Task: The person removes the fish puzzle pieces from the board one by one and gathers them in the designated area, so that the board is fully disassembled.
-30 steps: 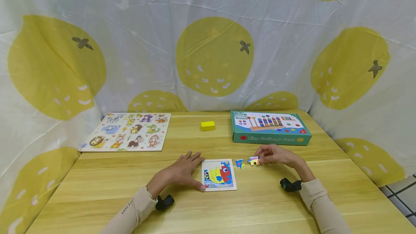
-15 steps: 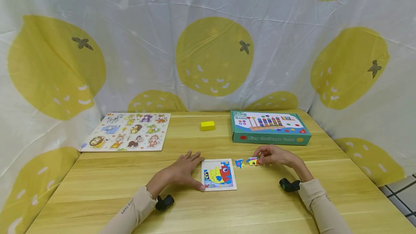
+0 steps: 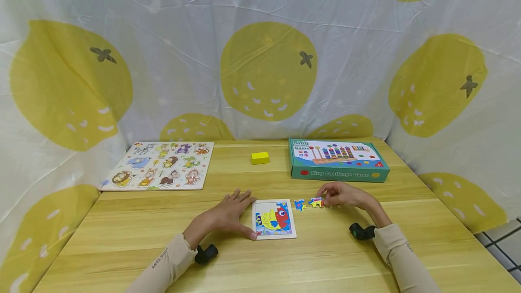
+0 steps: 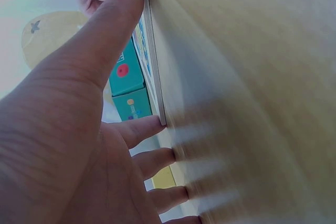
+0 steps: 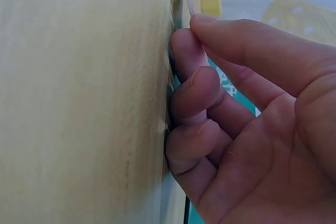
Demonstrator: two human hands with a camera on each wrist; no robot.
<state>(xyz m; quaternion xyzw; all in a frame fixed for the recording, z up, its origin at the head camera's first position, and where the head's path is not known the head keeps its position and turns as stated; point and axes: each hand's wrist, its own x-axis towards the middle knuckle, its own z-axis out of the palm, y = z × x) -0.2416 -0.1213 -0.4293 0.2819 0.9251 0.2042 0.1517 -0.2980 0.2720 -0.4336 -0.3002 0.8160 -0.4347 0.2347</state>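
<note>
In the head view a small fish jigsaw board (image 3: 277, 238) lies flat, its pale frame holding a red, yellow and blue fish picture with a blank strip along the top. My left hand (image 3: 225, 214) spreads along its left side, thumb on the lower left corner and index fingertip at the upper one. In the left wrist view those fingers (image 4: 152, 163) stand straight, tips down on the table. My right hand (image 3: 342, 194) pinches a yellow, pink and blue jigsaw piece (image 3: 315, 202) by its right end, low over the table. Another jigsaw piece (image 3: 300, 205) lies between it and the board.
Behind my right hand stands a green Ring Challenge Game box (image 3: 339, 174). A yellow block (image 3: 260, 158) sits at the back middle, and an animal puzzle board (image 3: 158, 165) lies at the back left. A lemon-patterned curtain (image 3: 350, 80) hangs behind the wooden table (image 3: 285, 266).
My right hand has shifted slightly left, and the pinched piece has turned a little, its red end showing more by the fingertips. My left hand and the board have stayed put.
</note>
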